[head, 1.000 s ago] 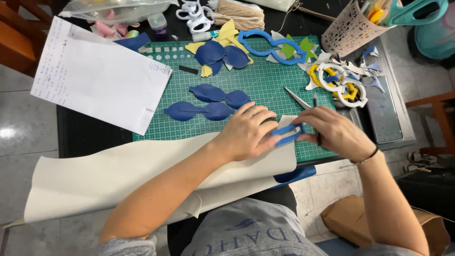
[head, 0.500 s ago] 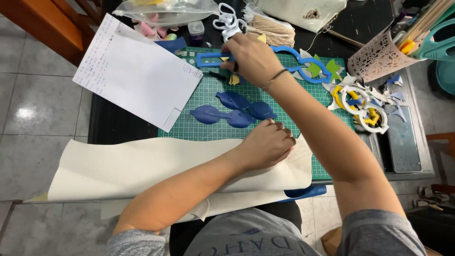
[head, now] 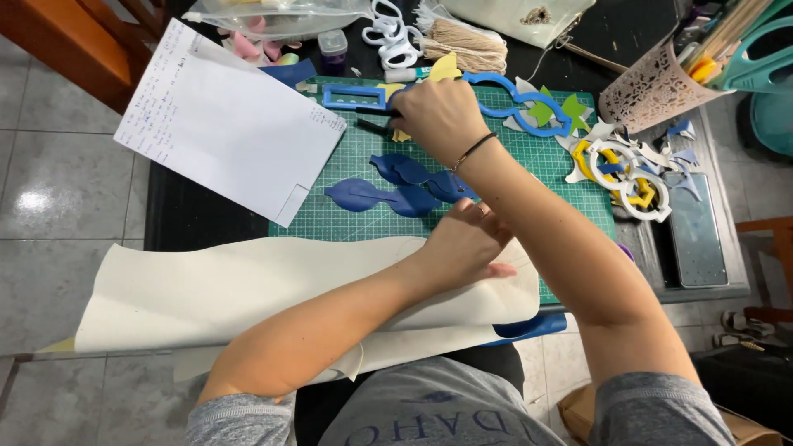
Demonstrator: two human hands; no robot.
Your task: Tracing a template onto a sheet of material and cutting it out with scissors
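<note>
My right hand [head: 442, 116] reaches to the far edge of the green cutting mat [head: 347, 219]. Its fingers curl over the end of a short black tool [head: 373, 126] that pokes out to the left. Beside it lie a light blue foam frame [head: 351, 97] and a light blue curved outline [head: 504, 95]. My left hand [head: 467, 248] rests palm down on a large cream foam sheet [head: 248, 289] at the table's near edge, fingers slightly bent and holding nothing I can see. Between my hands, dark blue leaf-shaped cut-outs [head: 388, 194] lie on the mat.
A white paper sheet [head: 231, 124] overlaps the mat's left side. A perforated pink holder [head: 652, 87] with tools stands at the back right, near yellow and white foam rings [head: 619, 169]. A tassel [head: 462, 41] and a plastic bag [head: 281, 12] lie at the back.
My right hand left the small blue piece near the front edge and reached to the mat's far side, onto the black tool. My left hand stayed on the cream sheet.
</note>
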